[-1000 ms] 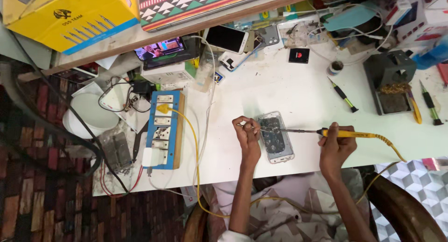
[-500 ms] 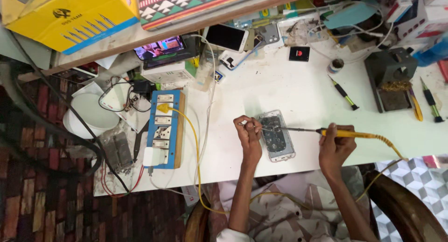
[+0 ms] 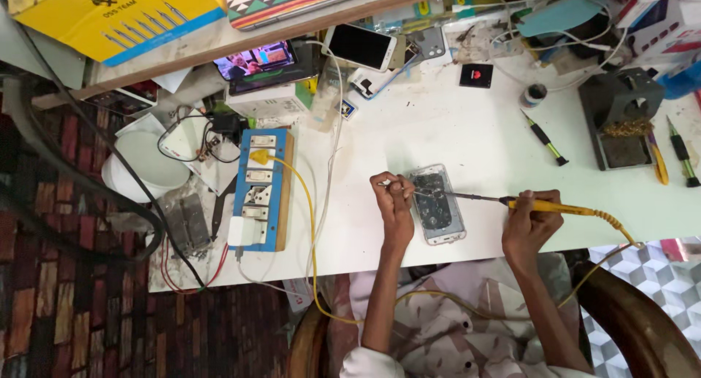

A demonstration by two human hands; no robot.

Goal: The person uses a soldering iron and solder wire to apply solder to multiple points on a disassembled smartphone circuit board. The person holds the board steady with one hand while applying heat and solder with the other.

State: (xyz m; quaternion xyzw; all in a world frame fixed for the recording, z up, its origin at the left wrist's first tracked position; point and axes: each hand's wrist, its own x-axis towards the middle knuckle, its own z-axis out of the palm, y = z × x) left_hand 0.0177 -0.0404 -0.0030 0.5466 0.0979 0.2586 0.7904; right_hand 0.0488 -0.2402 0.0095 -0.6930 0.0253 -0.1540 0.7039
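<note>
The opened phone lies flat on the white table, near its front edge, with the back cover off and dark internal boards exposed inside a pale frame. Its long axis runs roughly away from the person. The soldering iron has a yellow handle, a thin dark shaft and a yellow cord; it is held nearly level, tip over the phone's upper interior.
</note>
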